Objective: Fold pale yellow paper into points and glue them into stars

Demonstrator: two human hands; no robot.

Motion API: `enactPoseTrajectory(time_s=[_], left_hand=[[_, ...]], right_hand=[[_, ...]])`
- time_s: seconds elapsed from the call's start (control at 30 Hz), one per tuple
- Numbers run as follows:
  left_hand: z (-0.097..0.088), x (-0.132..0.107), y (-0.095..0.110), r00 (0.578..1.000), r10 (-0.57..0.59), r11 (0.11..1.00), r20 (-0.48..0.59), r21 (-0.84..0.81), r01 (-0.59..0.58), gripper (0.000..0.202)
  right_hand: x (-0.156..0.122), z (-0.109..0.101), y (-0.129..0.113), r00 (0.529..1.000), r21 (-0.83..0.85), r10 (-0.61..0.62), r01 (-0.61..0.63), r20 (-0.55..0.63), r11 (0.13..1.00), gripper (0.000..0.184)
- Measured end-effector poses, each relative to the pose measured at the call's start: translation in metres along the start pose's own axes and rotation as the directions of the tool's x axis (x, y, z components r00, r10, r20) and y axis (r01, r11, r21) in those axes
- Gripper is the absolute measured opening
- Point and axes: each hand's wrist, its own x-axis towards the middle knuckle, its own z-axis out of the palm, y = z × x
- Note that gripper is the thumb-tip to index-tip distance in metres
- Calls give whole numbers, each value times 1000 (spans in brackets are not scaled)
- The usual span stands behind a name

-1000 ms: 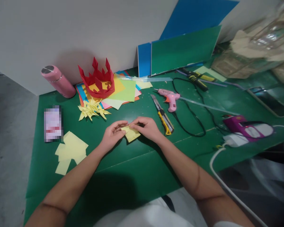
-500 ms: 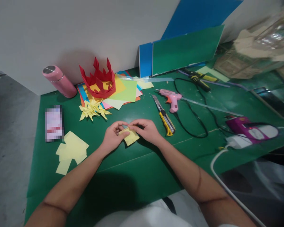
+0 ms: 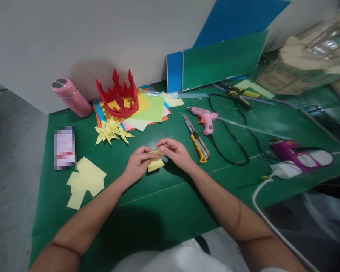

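Observation:
A small piece of folded yellow paper is held between both hands, above the green tabletop. My left hand pinches it from the left, thumb in front. At its upper right edge, my right hand grips it between thumb and fingers. Part of the paper is hidden behind the fingers. Left of my left hand lies a loose pile of yellow paper pieces. Pointed yellow folded-paper shapes are heaped beyond it, in front of a red folded-paper crown.
Coloured paper sheets lie under the crown. A pink bottle stands at the back left. Right of my hands are a yellow utility knife, a pink glue gun with its black cord, and a purple box beside a white cable.
The yellow paper has tilted and its upper part is now bent over between my fingers. My right hand has shifted slightly up and right along its edge.

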Motion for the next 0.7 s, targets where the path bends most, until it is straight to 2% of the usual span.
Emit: enactPoseTrajectory(time_s=[0.2, 0.33, 0.43, 0.53, 0.6, 0.7], left_hand=[[1, 1, 1, 1000, 13, 1000, 4, 19, -13, 21], [0, 1, 5, 998, -16, 1000, -54, 24, 17, 15], [-1, 2, 5, 993, -13, 999, -120, 41, 18, 18], [-1, 2, 4, 982, -2, 998, -188, 64, 15, 20], [0, 2, 3, 975, -22, 997, -223, 70, 38, 20], [0, 2, 2, 965, -74, 994, -252, 63, 93, 20]], right_hand=[[1, 1, 0, 997, -178, -78, 72, -27, 981, 23], [2, 2, 1, 996, -92, -65, 59, -67, 994, 29], [3, 1, 3, 992, 61, -37, 45, -117, 997, 31], [3, 3, 5, 999, 180, -10, 16, -35, 983, 41], [1, 6, 5, 999, 170, 8, -17, 52, 985, 47], [-3, 11, 4, 989, 112, 8, -25, 146, 993, 43]])
